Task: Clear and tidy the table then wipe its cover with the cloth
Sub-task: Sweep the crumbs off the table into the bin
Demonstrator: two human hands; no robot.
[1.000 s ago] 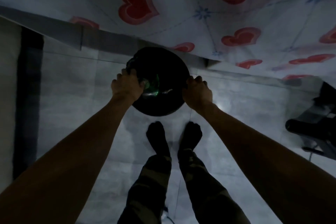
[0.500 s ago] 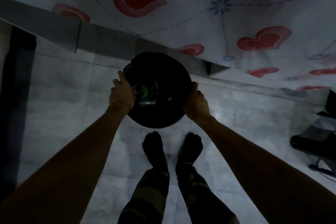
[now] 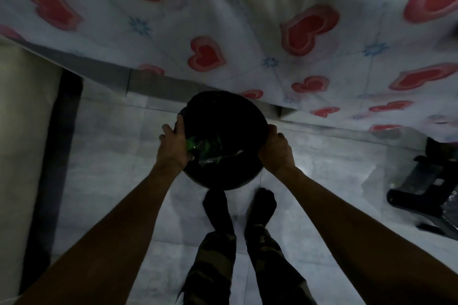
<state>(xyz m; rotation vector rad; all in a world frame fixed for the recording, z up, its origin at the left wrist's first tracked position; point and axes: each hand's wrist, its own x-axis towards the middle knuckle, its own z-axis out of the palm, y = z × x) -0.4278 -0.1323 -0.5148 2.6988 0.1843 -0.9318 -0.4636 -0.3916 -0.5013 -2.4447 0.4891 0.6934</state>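
Observation:
A round black bin (image 3: 230, 116) lined with a dark bag sits low in front of my feet, just below the table's edge. Green crumpled wrappers (image 3: 204, 147) lie inside it. My left hand (image 3: 173, 148) grips the bin's left rim and my right hand (image 3: 276, 150) grips its right rim. The white table cover with red hearts (image 3: 247, 32) fills the top of the view and hangs over the edge. No cloth is in sight.
Pale floor tiles (image 3: 111, 156) lie around the bin. A black stool or chair base (image 3: 426, 195) stands at the right. A dark vertical strip (image 3: 57, 156) and a pale wall run along the left. My socked feet (image 3: 240, 208) stand just behind the bin.
The view has tilted up, showing more of the table cover. Both hands stay on the bin's rim, and the bin sits slightly lower in the frame.

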